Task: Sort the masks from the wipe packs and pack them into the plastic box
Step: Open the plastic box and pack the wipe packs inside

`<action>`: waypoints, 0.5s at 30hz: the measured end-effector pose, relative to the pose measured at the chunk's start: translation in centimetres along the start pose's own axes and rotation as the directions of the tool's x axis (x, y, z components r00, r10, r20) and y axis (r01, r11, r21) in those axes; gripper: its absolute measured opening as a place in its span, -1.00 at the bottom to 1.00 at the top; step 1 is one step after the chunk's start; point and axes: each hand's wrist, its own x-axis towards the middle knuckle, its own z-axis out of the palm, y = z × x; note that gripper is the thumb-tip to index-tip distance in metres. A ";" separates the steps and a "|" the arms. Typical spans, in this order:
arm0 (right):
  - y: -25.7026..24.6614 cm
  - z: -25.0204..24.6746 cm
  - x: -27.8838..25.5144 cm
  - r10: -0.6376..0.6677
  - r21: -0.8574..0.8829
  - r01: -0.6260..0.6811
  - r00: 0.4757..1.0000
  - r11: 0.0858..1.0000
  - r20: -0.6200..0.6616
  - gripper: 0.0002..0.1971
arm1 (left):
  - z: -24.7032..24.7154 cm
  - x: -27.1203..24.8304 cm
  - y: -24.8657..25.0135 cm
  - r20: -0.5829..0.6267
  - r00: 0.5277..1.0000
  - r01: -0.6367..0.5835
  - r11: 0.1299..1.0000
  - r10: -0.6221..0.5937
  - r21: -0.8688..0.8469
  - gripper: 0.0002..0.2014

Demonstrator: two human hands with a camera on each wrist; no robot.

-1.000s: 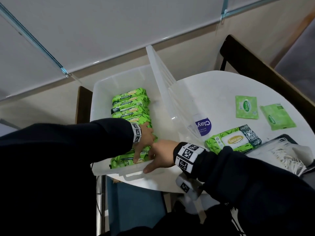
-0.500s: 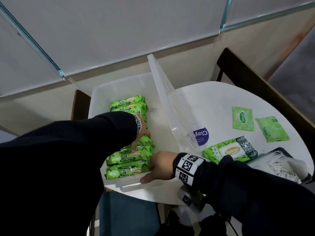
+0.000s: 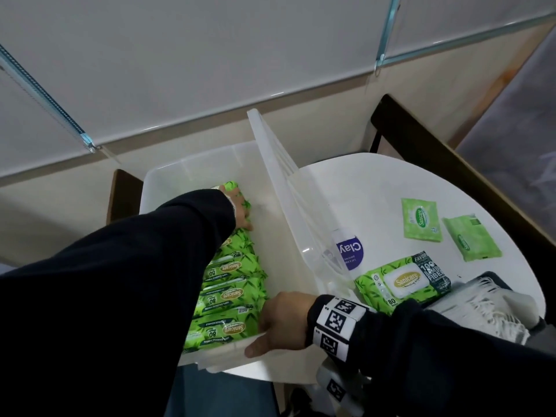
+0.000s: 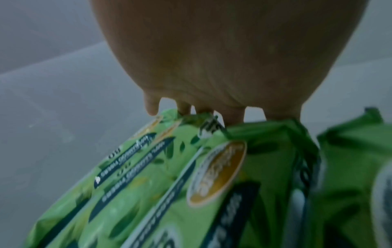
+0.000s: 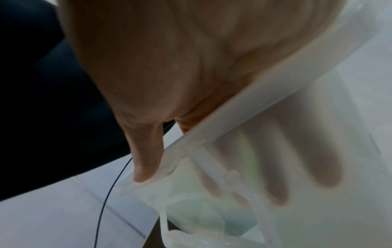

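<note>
A person's right hand [image 3: 282, 322] grips the near rim of the clear plastic box [image 3: 192, 164], thumb outside and fingers [image 5: 326, 161] curled over inside, on a round white desk [image 3: 376, 188]. Inside the box, green wipe packs [image 3: 231, 293] stand in a row running away from the viewer. Beside the box's raised lid [image 3: 276, 155], one large wipe pack [image 3: 403, 279] lies on the desk, with two small green sachets [image 3: 421, 219] beyond it. Farthest in, the left hand [image 3: 240, 210] presses on the far packs, fingertips [image 4: 233, 117] hooked over a pack's edge.
</note>
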 end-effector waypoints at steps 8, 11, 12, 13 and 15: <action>-0.3 0.5 -0.3 0.008 -0.011 -0.008 1.000 1.000 -0.013 -0.29 | -1.2 0.8 0.0 0.137 0.987 0.094 0.991 -0.081 -0.096 -0.11; -0.4 0.0 0.0 0.008 -0.024 -0.007 0.999 1.000 0.033 -0.29 | -0.7 1.6 0.3 0.178 0.982 0.091 0.980 -0.059 -0.178 -0.07; -0.4 -0.3 0.0 0.006 -0.027 -0.005 0.999 1.000 0.050 -0.30 | -0.7 1.6 0.2 0.165 0.985 0.093 0.973 -0.058 -0.211 -0.12; -0.5 -0.5 0.0 0.007 -0.022 -0.006 0.998 1.000 0.056 -0.30 | -1.1 1.4 0.1 0.118 0.991 0.094 0.962 -0.065 -0.258 -0.20; -0.6 -0.9 -0.1 0.005 0.003 -0.005 0.999 1.000 0.044 -0.30 | -2.4 -0.2 -0.4 -0.026 0.995 0.084 0.924 -0.101 -0.372 -0.40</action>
